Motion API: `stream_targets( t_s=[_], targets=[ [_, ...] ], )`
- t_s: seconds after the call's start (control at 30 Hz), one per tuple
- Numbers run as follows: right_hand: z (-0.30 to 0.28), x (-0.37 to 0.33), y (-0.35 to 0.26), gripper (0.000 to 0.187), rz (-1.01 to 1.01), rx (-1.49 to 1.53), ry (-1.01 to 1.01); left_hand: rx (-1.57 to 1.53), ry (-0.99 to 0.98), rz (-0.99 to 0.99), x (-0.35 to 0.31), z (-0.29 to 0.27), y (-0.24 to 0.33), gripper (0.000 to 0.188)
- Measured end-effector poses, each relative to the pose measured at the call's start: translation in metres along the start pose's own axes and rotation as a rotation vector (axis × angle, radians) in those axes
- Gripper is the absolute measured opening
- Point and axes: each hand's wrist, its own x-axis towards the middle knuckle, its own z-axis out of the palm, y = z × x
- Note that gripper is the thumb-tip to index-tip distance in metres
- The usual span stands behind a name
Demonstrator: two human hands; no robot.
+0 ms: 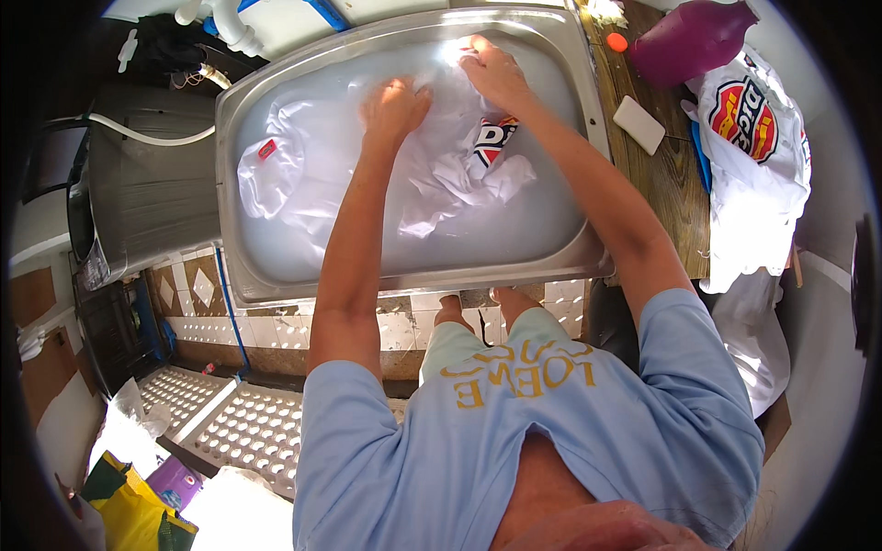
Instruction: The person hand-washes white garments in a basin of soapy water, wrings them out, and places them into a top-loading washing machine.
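A white garment point(317, 184) lies spread through cloudy water in a metal basin point(413, 283). It has a small red label at the left and a dark, red and white print point(492, 145) on its bunched right part. My left hand point(397, 107) is over the middle of the basin, fingers curled into the wet cloth. Toward the far right rim, my right hand point(494, 75) has its fingers bent and closed on the cloth at the water's surface. Glare partly hides those fingertips.
Right of the basin, a wooden counter point(675, 188) bears a white soap-like bar point(638, 125), a purple jug point(694, 43) and an orange cap point(616, 42). Another printed white garment point(749, 156) hangs over its edge. A dark appliance point(156, 174) with a pale hose stands left.
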Motion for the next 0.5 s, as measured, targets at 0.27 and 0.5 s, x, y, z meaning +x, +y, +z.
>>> stream_targets(
  t_s=[0.27, 0.5],
  targets=[
    [-0.028, -0.011, -0.05, 0.044, -0.527, 0.408, -0.126, -0.494, 0.28, 0.32, -0.012, -0.092, 0.056, 0.075],
    [-0.098, 0.0, -0.137, 0.018, -0.765, 0.244, -0.127, -0.704, 0.292, 0.238, -0.068, -0.012, 0.028, 0.129]
  ],
)
